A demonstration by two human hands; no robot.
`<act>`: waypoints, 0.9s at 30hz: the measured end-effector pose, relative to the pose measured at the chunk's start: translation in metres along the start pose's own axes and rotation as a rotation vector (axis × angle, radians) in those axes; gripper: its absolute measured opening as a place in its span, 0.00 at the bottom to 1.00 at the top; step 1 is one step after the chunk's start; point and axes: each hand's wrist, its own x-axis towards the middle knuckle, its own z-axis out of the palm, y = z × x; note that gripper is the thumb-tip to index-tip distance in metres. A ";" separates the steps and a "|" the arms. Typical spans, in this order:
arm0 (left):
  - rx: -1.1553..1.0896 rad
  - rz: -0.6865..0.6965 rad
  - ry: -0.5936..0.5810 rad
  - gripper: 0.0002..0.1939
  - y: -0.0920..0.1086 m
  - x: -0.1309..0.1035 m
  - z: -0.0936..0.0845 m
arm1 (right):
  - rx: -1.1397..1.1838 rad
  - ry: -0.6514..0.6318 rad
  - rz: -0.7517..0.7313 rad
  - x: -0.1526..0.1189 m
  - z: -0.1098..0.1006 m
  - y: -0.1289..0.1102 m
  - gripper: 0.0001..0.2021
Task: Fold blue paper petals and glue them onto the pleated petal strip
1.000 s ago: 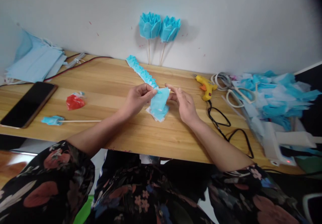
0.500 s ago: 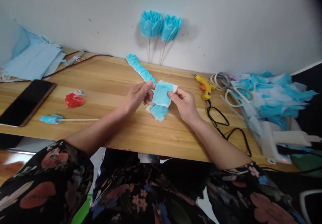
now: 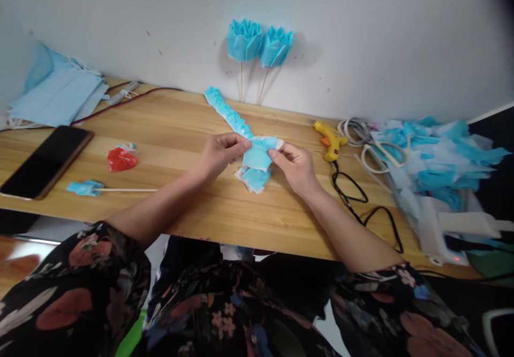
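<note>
Between my two hands, just above the table, is a square piece of blue and white fabric point(image 3: 257, 158). My left hand point(image 3: 223, 152) pinches its upper left part between thumb and fingers. At the right edge, my right hand point(image 3: 296, 168) grips it with the thumb on top. Under it lie more small blue pieces point(image 3: 254, 180). A pleated blue strip point(image 3: 225, 109) runs from behind the held piece toward the wall. Two blue fabric flowers point(image 3: 244, 41) on thin sticks lean against the wall. A stick with a blue wrapped tip point(image 3: 86, 188) rests left of my left forearm.
At left are a phone point(image 3: 46, 161), a stack of face masks point(image 3: 60, 97) and a red plastic scrap point(image 3: 121, 159). A yellow glue gun point(image 3: 331, 140) with a black cord, scissors point(image 3: 383, 156), blue scraps point(image 3: 445, 148) and a white power strip point(image 3: 437, 234) occupy the right side.
My left hand has moved onto the upper left part of the fabric piece and pinches it, creasing its top. My right hand keeps its grip. The view has shifted slightly.
</note>
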 end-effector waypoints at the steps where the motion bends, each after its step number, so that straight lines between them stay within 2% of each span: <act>1: -0.001 0.001 0.009 0.12 0.001 0.000 0.000 | 0.013 -0.006 0.012 0.000 0.000 0.000 0.16; 7: -0.004 0.005 0.020 0.14 0.001 -0.001 0.000 | 0.162 -0.140 0.072 0.002 -0.001 -0.001 0.22; 11: -0.015 0.014 0.000 0.13 -0.003 0.000 0.000 | 0.162 -0.206 0.092 0.002 -0.002 -0.001 0.26; 18: -0.007 0.025 0.004 0.15 -0.005 0.001 -0.001 | 0.026 -0.135 0.117 0.000 -0.002 0.000 0.20; 25: 0.004 0.025 0.015 0.16 -0.006 0.003 -0.002 | 0.037 -0.171 0.121 0.000 -0.001 -0.003 0.20; 27: 0.002 0.025 0.016 0.16 -0.007 0.003 -0.002 | 0.084 -0.143 0.107 0.002 0.000 -0.004 0.22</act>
